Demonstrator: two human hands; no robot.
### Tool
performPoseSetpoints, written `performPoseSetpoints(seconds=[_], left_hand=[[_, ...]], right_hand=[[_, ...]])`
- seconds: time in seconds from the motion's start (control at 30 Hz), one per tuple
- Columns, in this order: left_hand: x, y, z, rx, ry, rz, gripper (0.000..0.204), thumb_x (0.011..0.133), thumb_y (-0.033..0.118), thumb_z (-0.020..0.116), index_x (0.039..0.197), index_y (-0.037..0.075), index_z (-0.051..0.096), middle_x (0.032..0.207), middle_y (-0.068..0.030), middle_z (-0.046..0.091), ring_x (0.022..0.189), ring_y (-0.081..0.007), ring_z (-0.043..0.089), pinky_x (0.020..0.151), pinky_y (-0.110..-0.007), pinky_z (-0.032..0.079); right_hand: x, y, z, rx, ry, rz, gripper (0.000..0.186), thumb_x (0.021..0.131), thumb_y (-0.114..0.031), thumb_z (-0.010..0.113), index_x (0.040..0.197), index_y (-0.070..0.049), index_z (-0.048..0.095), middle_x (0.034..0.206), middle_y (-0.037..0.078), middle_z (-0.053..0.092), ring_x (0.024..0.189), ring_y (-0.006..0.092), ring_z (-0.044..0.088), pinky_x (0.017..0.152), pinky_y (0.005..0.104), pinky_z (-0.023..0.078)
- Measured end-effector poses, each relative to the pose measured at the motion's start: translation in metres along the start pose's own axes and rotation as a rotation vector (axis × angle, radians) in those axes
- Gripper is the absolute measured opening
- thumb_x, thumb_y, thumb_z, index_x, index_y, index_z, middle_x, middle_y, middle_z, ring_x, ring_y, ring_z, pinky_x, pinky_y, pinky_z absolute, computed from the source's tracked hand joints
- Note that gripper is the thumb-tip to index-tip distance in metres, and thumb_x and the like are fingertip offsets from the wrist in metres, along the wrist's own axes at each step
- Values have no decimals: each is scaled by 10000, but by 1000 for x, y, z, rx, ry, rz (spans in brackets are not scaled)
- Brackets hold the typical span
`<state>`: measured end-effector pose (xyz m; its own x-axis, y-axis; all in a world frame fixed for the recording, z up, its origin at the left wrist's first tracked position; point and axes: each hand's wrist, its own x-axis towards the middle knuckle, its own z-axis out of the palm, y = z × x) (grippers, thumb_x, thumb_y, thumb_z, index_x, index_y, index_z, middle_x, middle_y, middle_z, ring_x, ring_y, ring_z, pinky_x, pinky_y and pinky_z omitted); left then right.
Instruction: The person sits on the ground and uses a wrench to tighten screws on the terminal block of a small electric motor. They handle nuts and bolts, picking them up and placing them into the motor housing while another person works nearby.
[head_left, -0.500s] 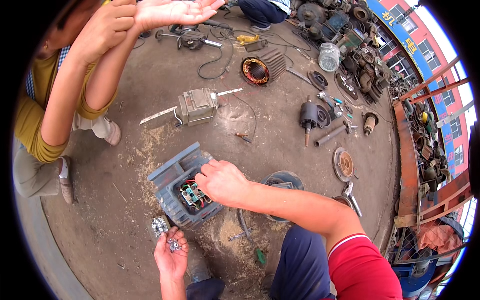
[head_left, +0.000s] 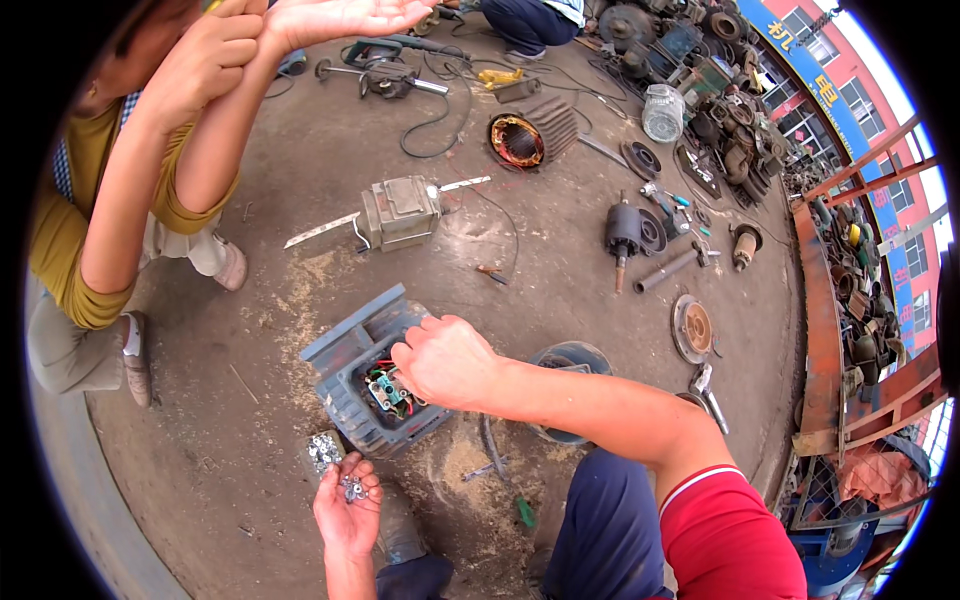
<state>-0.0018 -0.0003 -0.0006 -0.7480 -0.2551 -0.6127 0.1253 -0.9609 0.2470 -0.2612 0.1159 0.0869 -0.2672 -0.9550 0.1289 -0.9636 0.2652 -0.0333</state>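
Blue-grey metal makes up the motor housing (head_left: pixel 347 408), left of centre in the head view, its open box showing a green terminal block (head_left: pixel 384 387). The right hand (head_left: pixel 440 365) curls over the box; I cannot tell whether its hidden fingertips grip anything. At lower left, the cupped left hand (head_left: pixel 348 510) holds small metal rings (head_left: pixel 354 488).

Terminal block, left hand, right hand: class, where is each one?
Terminal block (head_left: pixel 384 386), head view: its blue-green body.
Left hand (head_left: pixel 345 510), head view: the palm.
Right hand (head_left: pixel 446 362), head view: back of the hand.
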Motion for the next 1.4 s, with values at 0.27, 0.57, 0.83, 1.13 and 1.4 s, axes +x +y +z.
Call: performPoseSetpoints(seconds=[0.27,0.57,0.83,1.13,1.4], left_hand=[[0,-3,1,17,9,9,396,1036,308,535,1207,-38,621,995,-131,686,806,-220,651,682,-328,557],[0,-6,3,2,13,-6,388,1054,309,511,1183,-39,626,999,-152,696,812,-229,655,682,-337,530],[4,-15,15,66,144,-51,363,1057,313,501,1136,-17,630,890,-116,650,731,-210,603,617,-316,480],[12,-19,16,260,100,-270,375,1046,350,488,812,69,570,627,-22,414,509,-136,356,429,-281,272],[26,-31,15,357,113,-358,338,999,362,550,819,78,591,651,-33,459,516,-142,370,436,-273,278]], right_hand=[[-2,2,9,-43,29,-29,150,796,-219,663,760,-81,617,711,93,630,679,266,648,606,417,503],[-3,0,0,-4,34,-36,149,791,-208,661,804,-62,636,709,118,657,680,282,671,617,404,519],[-1,2,11,73,-109,43,214,780,-249,680,813,-39,652,716,141,693,675,306,709,616,424,551],[-6,7,19,228,-78,106,191,796,-231,668,834,-43,675,725,139,715,676,287,741,602,392,572],[-15,7,19,265,38,138,163,759,-208,681,802,-52,685,743,130,716,703,274,737,625,386,565]])
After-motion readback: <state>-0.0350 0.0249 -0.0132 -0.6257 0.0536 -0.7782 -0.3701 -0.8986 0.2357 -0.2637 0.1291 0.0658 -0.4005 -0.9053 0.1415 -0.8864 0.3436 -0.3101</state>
